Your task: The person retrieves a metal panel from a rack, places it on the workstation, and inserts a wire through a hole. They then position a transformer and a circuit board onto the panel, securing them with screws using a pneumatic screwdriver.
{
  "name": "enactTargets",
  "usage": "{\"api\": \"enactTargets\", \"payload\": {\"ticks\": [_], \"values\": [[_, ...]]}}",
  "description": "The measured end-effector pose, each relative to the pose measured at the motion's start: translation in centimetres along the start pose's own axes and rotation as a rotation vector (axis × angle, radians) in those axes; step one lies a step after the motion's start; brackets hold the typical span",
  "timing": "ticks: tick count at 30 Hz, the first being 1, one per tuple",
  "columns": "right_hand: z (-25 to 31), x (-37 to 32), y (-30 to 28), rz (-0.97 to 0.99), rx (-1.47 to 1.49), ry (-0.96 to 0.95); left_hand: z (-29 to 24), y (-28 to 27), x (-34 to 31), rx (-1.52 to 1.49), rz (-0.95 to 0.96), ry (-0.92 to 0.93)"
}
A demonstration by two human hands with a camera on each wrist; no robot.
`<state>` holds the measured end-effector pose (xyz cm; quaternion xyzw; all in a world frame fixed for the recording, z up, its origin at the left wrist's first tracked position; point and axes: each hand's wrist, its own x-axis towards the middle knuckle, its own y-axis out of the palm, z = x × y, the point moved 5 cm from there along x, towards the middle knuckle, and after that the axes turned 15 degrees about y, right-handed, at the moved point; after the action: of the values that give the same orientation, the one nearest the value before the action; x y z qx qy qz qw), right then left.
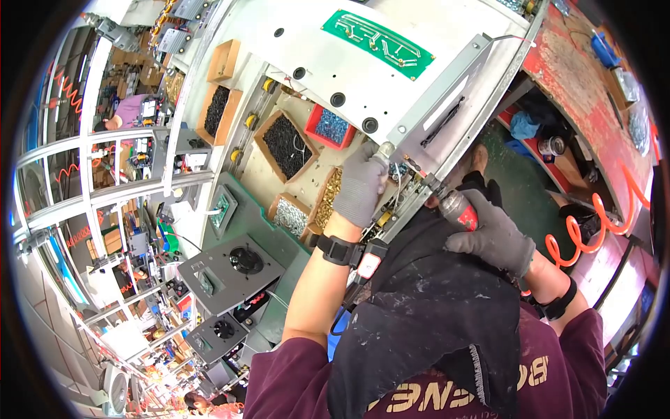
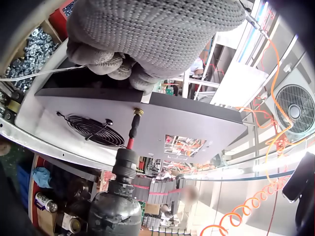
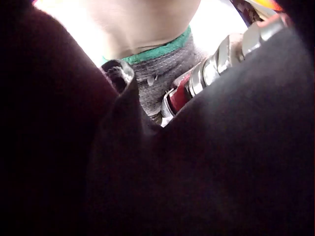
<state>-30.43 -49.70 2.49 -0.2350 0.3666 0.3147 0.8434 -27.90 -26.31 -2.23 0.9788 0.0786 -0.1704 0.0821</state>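
Observation:
A grey-gloved left hand (image 1: 361, 183) (image 2: 157, 37) has its fingers curled at the edge of a grey metal panel (image 1: 447, 94) (image 2: 197, 120), by the corner of a white board (image 1: 279, 52). The gloved right hand (image 1: 492, 234) grips a power screwdriver (image 1: 458, 209) (image 2: 115, 209). In the left wrist view, its bit (image 2: 133, 132) meets a brass-coloured fastener (image 2: 139, 112) at the panel's edge, just below the left fingertips. Dark cloth (image 3: 221, 162) hides most of the right wrist view; a glove cuff (image 3: 165, 64) and metal fittings (image 3: 221, 56) show.
Boxes of black screws (image 1: 285, 146), brass parts (image 1: 328, 197) and silver parts (image 1: 290, 216), and a red bin (image 1: 329, 127), lie left of the panel. A fan panel (image 1: 230, 269) is at the lower left. An orange coiled hose (image 1: 593, 244) hangs at the right.

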Motion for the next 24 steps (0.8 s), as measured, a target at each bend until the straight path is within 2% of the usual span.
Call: {"api": "enactTargets", "payload": {"ticks": [1, 3, 4, 6, 8, 10, 11, 17, 21, 24], "values": [[-0.1, -0.3, -0.3, -0.043, -0.037, -0.074, 0.6, 0.0, -0.3, -0.002, -0.004, -0.001], [-0.7, -0.6, -0.8, -0.081, -0.073, -0.150, 2.3, 0.7, -1.4, -0.482, -0.010, -0.040], [-1.3, -0.6, -1.0, -0.069, -0.062, -0.166, 3.2, 0.4, -1.7, -0.481, -0.008, -0.042], [-2.0, -0.8, -1.5, -0.058, -0.053, -0.172, 5.6, 0.7, -2.7, -0.534, 0.059, -0.205], [-2.8, -1.0, -1.8, 0.035, -0.007, -0.057, 4.7, 2.1, -3.4, -0.482, 0.046, -0.229], [-3.5, -1.2, -2.1, 0.029, -0.005, -0.054, 4.1, 3.9, -3.2, -0.481, 0.151, -0.211], [-3.7, -1.3, -2.3, 0.023, -0.002, -0.057, 3.3, 4.9, -3.0, -0.409, 0.089, -0.236], [-4.1, -2.3, -3.3, 0.042, 0.065, -0.059, 4.6, 6.9, -1.4, -0.418, 0.195, -0.137], [-5.0, -2.5, -4.2, 0.028, 0.073, -0.065, 3.7, 8.9, -0.9, -0.340, 0.159, -0.188], [-5.0, -2.7, -4.8, -0.010, 0.081, -0.055, 3.4, 10.5, -0.3, -0.441, 0.292, -0.098]]}}
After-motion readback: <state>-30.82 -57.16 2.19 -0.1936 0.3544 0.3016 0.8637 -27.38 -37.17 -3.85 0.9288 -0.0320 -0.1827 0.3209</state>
